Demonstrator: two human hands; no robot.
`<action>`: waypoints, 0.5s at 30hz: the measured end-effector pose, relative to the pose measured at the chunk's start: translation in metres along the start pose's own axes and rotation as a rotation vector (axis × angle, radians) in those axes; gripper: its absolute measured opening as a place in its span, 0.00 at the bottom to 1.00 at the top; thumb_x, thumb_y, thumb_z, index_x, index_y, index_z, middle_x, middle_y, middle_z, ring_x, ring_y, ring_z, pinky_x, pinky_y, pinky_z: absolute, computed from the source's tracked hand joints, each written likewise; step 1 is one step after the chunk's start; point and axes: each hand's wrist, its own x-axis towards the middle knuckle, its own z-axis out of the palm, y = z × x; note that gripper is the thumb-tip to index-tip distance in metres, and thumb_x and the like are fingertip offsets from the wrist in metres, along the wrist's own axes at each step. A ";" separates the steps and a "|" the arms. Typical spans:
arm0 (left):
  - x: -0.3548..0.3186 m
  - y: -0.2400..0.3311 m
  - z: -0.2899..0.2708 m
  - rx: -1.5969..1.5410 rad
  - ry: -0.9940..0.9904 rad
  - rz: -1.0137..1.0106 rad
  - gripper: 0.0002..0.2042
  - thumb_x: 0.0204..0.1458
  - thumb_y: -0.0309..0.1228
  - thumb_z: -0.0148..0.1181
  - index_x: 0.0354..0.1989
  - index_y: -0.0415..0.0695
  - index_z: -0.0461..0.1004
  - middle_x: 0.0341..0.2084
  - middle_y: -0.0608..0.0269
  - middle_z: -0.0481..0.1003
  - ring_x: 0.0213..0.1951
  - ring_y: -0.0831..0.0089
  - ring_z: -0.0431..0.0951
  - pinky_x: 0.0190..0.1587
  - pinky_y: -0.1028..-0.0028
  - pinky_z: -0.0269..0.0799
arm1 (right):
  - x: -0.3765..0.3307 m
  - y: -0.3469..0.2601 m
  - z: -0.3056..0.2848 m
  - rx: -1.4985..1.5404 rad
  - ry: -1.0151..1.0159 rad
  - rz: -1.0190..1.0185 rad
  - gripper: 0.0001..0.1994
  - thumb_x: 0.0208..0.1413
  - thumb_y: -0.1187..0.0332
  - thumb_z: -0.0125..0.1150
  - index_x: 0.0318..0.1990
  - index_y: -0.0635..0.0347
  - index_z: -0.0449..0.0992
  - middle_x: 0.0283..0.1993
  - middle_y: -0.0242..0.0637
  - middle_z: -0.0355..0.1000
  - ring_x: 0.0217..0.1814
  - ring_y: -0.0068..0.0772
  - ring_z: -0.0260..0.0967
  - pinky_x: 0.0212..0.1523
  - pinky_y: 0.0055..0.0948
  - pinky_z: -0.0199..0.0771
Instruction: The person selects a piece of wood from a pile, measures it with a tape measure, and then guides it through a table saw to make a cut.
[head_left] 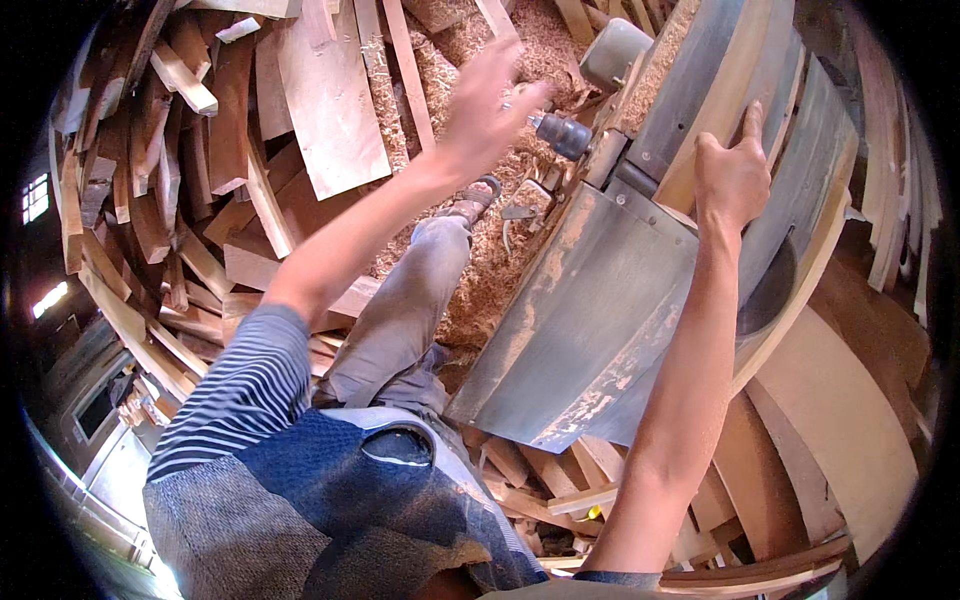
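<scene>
My right hand [733,185] rests on the near end of a pale wooden board [725,95]. Its index finger stretches forward along the wood, while the other fingers curl at the board's edge. The board lies lengthwise on the far metal bed of a jointer [690,75], just beyond the dark cutter roller [634,180]. To the left, my left hand [490,105] is in the air, smeared by motion, its fingers apart and nothing visible in them. It is nearest to the dark drill chuck [563,136] sticking out of the machine's side.
The jointer's near metal bed [590,300] slopes toward me, dusted with sawdust. Wood shavings [485,300] cover the floor around my sandalled foot [470,200]. Stacked offcuts [200,130] crowd the left, with wide boards [840,420] at the right. A metal clamp-like part [525,208] sits below the chuck.
</scene>
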 end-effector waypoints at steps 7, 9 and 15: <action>-0.202 -0.022 -0.133 0.359 -0.133 -0.487 0.30 0.62 0.38 0.61 0.68 0.33 0.64 0.63 0.42 0.68 0.62 0.51 0.69 0.66 0.59 0.63 | 0.033 -0.004 -0.001 -0.002 0.069 -0.113 0.42 0.45 0.62 0.60 0.74 0.50 0.63 0.45 0.54 0.82 0.47 0.56 0.82 0.54 0.46 0.79; -0.219 -0.009 -0.134 0.193 -0.106 -0.563 0.31 0.60 0.36 0.64 0.68 0.33 0.64 0.58 0.46 0.72 0.55 0.58 0.74 0.62 0.63 0.68 | 0.031 -0.001 -0.010 -0.007 0.004 -0.102 0.43 0.45 0.61 0.61 0.75 0.50 0.62 0.49 0.54 0.81 0.50 0.55 0.81 0.55 0.45 0.79; -0.179 0.094 -0.119 -0.147 -0.218 -0.413 0.26 0.61 0.38 0.63 0.63 0.36 0.71 0.49 0.51 0.77 0.49 0.65 0.77 0.55 0.67 0.72 | -0.055 0.042 -0.079 1.043 -0.197 0.090 0.43 0.48 0.70 0.66 0.74 0.70 0.58 0.65 0.52 0.71 0.60 0.39 0.76 0.60 0.31 0.74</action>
